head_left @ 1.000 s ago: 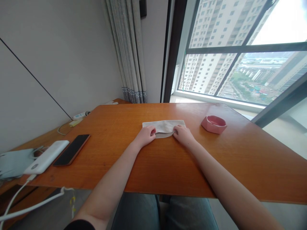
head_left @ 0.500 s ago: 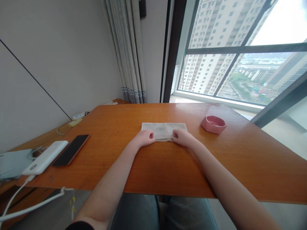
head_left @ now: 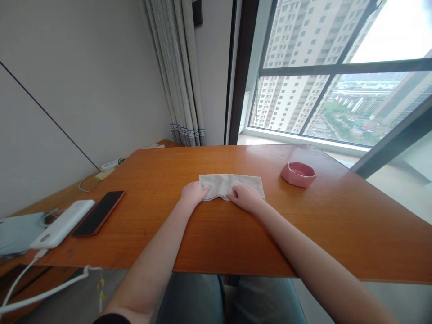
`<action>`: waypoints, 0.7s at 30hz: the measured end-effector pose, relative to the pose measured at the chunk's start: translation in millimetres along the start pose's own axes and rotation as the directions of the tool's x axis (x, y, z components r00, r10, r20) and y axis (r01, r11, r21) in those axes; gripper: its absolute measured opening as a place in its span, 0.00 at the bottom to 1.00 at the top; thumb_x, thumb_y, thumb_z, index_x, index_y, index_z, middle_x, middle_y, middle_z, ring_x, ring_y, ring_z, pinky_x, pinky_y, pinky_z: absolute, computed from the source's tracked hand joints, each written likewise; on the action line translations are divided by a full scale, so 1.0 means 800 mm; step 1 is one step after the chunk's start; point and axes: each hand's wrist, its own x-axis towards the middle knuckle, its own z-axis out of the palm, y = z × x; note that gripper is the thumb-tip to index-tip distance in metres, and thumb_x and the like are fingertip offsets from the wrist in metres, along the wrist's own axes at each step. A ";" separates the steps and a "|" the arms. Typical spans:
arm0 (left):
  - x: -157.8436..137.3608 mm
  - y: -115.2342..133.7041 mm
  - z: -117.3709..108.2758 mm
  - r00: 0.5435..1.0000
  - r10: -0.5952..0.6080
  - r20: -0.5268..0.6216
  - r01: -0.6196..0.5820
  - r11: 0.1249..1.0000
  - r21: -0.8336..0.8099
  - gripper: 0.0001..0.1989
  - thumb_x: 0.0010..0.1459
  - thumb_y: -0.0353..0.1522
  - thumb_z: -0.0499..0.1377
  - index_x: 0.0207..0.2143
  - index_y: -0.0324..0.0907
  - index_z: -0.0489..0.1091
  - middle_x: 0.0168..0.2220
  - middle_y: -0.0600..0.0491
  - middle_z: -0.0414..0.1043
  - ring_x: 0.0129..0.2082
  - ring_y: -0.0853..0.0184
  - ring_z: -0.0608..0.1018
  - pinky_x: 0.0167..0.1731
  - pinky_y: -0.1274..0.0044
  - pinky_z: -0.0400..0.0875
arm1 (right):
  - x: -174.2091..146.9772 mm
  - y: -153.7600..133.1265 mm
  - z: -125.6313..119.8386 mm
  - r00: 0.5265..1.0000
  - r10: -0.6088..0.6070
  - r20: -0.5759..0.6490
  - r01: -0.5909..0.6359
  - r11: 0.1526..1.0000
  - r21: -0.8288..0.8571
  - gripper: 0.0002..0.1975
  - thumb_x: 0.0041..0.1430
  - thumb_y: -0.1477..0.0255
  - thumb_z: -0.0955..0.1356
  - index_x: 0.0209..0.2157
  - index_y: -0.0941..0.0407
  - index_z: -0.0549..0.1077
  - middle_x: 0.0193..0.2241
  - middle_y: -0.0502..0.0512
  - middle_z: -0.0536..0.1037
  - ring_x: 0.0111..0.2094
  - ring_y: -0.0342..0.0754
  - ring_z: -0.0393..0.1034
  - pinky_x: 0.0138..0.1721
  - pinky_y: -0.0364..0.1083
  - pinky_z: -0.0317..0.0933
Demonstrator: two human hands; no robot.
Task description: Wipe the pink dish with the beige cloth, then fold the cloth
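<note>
A folded off-white cloth (head_left: 218, 182) lies in the middle of the wooden table, wider than it is deep, its front edge slightly wavy. My left hand (head_left: 193, 192) is closed at the cloth's front left corner, the thumb lying over the fabric. On the front right part rests my right hand (head_left: 247, 198), fingers curled and pinching near the front edge. Both forearms reach in over the table's near edge.
A pink angular bowl (head_left: 298, 175) stands to the right on the table (head_left: 151, 216). At the left lie a black phone (head_left: 98, 213) and a white power bank (head_left: 64, 224) with a cable. Behind are a grey curtain (head_left: 178, 76) and a window.
My left hand has slid left to the cloth's corner, and my right hand has shifted a little left along the front edge. The cloth's front edge now curves upward in the middle.
</note>
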 end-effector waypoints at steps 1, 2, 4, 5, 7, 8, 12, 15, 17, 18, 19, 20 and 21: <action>-0.001 0.004 0.001 0.999 0.032 -0.005 -0.032 0.999 -0.010 0.18 0.57 0.44 0.50 0.37 0.39 0.69 0.42 0.39 0.74 0.43 0.53 0.76 0.39 0.70 0.67 | 0.000 -0.001 0.002 1.000 -0.011 -0.013 0.011 1.000 0.000 0.18 0.60 0.56 0.61 0.26 0.54 0.67 0.27 0.52 0.75 0.28 0.46 0.67 0.26 0.43 0.48; -0.003 0.008 0.002 0.999 0.047 -0.023 -0.048 0.998 -0.031 0.16 0.57 0.42 0.50 0.37 0.39 0.68 0.42 0.40 0.74 0.43 0.54 0.76 0.39 0.71 0.67 | 0.000 -0.002 0.003 0.999 -0.020 -0.027 0.020 1.000 -0.002 0.18 0.60 0.56 0.61 0.26 0.54 0.67 0.27 0.52 0.75 0.28 0.46 0.67 0.26 0.43 0.48; -0.004 0.013 0.003 0.997 0.032 -0.068 -0.040 0.993 -0.115 0.14 0.58 0.38 0.50 0.42 0.39 0.65 0.41 0.40 0.74 0.42 0.56 0.76 0.37 0.72 0.67 | 0.000 -0.002 0.005 0.998 -0.033 -0.044 0.033 0.999 -0.004 0.18 0.60 0.56 0.60 0.26 0.54 0.67 0.27 0.52 0.75 0.28 0.46 0.67 0.26 0.43 0.48; -0.003 0.012 0.004 0.997 0.014 -0.073 -0.027 0.984 -0.176 0.15 0.57 0.37 0.51 0.44 0.38 0.62 0.40 0.40 0.74 0.40 0.57 0.77 0.36 0.72 0.67 | 0.000 -0.002 0.005 0.999 -0.032 -0.044 0.032 0.999 -0.003 0.18 0.61 0.55 0.60 0.26 0.54 0.67 0.27 0.52 0.75 0.29 0.46 0.67 0.27 0.43 0.48; 0.000 0.007 0.004 0.999 -0.001 -0.036 -0.011 0.948 -0.318 0.19 0.54 0.35 0.54 0.48 0.38 0.58 0.37 0.43 0.73 0.35 0.58 0.77 0.32 0.73 0.67 | 0.000 -0.002 0.004 1.000 -0.012 -0.028 0.012 1.000 0.010 0.18 0.60 0.55 0.60 0.28 0.54 0.68 0.28 0.53 0.75 0.29 0.47 0.68 0.28 0.43 0.50; 0.004 0.003 0.004 1.000 0.008 -0.021 -0.015 0.920 -0.392 0.22 0.53 0.34 0.56 0.49 0.39 0.57 0.36 0.45 0.73 0.32 0.60 0.76 0.31 0.74 0.67 | -0.001 -0.002 0.003 1.000 -0.005 -0.028 0.005 1.000 0.015 0.17 0.60 0.56 0.61 0.30 0.54 0.69 0.29 0.53 0.75 0.30 0.48 0.68 0.30 0.44 0.52; 0.018 -0.007 0.001 0.981 -0.076 -0.179 -0.066 0.735 -0.675 0.29 0.49 0.27 0.57 0.54 0.43 0.54 0.36 0.52 0.70 0.31 0.67 0.75 0.34 0.76 0.68 | -0.002 -0.004 0.004 0.988 -0.041 -0.146 0.042 0.999 0.007 0.17 0.57 0.57 0.64 0.42 0.55 0.70 0.41 0.58 0.74 0.44 0.53 0.67 0.45 0.48 0.55; 0.022 0.001 0.005 0.904 -0.281 -0.322 -0.153 0.491 -0.858 0.23 0.56 0.29 0.53 0.54 0.44 0.53 0.39 0.51 0.69 0.37 0.69 0.75 0.38 0.77 0.69 | -0.002 -0.008 0.014 0.984 -0.096 -0.150 0.102 0.994 0.032 0.22 0.61 0.56 0.61 0.51 0.54 0.67 0.52 0.60 0.68 0.54 0.55 0.60 0.56 0.53 0.49; 0.019 0.013 0.013 0.849 -0.369 -0.378 -0.232 0.381 -0.895 0.19 0.60 0.32 0.49 0.54 0.44 0.53 0.42 0.49 0.69 0.41 0.69 0.75 0.40 0.77 0.70 | -0.001 -0.016 0.024 0.983 -0.147 -0.111 0.153 0.987 0.041 0.25 0.63 0.56 0.58 0.55 0.55 0.64 0.59 0.61 0.62 0.60 0.56 0.53 0.60 0.56 0.43; 0.017 0.019 0.017 0.833 -0.378 -0.405 -0.266 0.368 -0.891 0.17 0.60 0.33 0.48 0.52 0.44 0.54 0.43 0.48 0.70 0.42 0.68 0.75 0.41 0.77 0.70 | 0.000 -0.021 0.029 0.979 -0.178 -0.100 0.182 0.982 0.039 0.26 0.64 0.56 0.56 0.57 0.55 0.62 0.61 0.62 0.59 0.62 0.57 0.50 0.61 0.57 0.41; 0.013 0.026 0.021 0.828 -0.356 -0.433 -0.296 0.378 -0.877 0.16 0.60 0.34 0.49 0.50 0.43 0.56 0.44 0.48 0.70 0.43 0.68 0.75 0.42 0.76 0.70 | 0.000 -0.026 0.033 0.973 -0.211 -0.094 0.215 0.976 0.036 0.28 0.64 0.55 0.56 0.59 0.56 0.61 0.63 0.62 0.57 0.64 0.58 0.47 0.62 0.58 0.39; 0.008 0.033 0.025 0.833 -0.308 -0.460 -0.324 0.402 -0.857 0.14 0.59 0.34 0.50 0.48 0.42 0.59 0.44 0.48 0.70 0.43 0.67 0.75 0.43 0.76 0.69 | 0.001 -0.031 0.036 0.965 -0.246 -0.096 0.250 0.968 0.036 0.29 0.64 0.55 0.55 0.60 0.57 0.60 0.63 0.63 0.56 0.64 0.59 0.45 0.62 0.58 0.38; 0.003 0.039 0.027 0.843 -0.235 -0.483 -0.354 0.434 -0.828 0.12 0.59 0.34 0.51 0.45 0.42 0.61 0.43 0.49 0.71 0.42 0.67 0.75 0.43 0.75 0.69 | 0.001 -0.036 0.039 0.955 -0.277 -0.105 0.282 0.959 0.037 0.29 0.64 0.56 0.55 0.60 0.58 0.59 0.63 0.63 0.56 0.64 0.59 0.45 0.62 0.59 0.38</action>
